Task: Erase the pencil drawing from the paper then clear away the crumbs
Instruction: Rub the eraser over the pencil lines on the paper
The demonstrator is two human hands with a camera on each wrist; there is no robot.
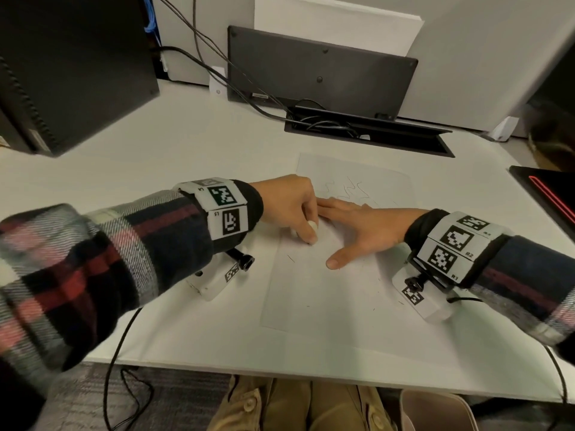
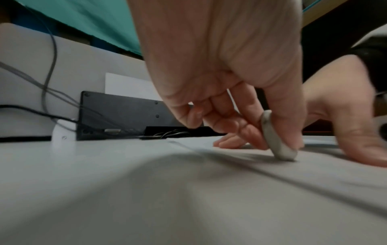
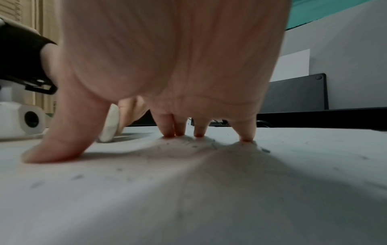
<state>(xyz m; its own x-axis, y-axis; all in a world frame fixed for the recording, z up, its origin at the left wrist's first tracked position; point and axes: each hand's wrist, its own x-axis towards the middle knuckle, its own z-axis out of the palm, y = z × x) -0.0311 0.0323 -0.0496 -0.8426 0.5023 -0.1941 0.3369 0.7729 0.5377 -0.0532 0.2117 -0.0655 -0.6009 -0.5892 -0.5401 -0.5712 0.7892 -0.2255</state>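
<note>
A white sheet of paper (image 1: 323, 287) lies on the desk, with faint pencil squiggles (image 1: 345, 189) near its far end. My left hand (image 1: 292, 206) pinches a small white eraser (image 1: 313, 227) between thumb and fingers. The eraser's (image 2: 276, 142) lower end touches the paper (image 2: 314, 174) near its left edge. My right hand (image 1: 364, 231) lies flat on the sheet with straight fingers and thumb spread, holding it down. In the right wrist view the fingertips (image 3: 199, 134) press the paper (image 3: 188, 199). The eraser (image 3: 108, 127) shows behind the thumb. Dark eraser crumbs (image 1: 378, 279) are scattered over the sheet, and crumbs (image 3: 77, 177) show close to the palm.
A black computer tower (image 1: 62, 73) stands at the back left. A dark panel (image 1: 320, 73) leans on the wall behind an open cable tray (image 1: 367, 132) with several cables. A black laptop with a red stripe (image 1: 550, 194) sits at the right edge. The desk's front edge (image 1: 280, 373) is near.
</note>
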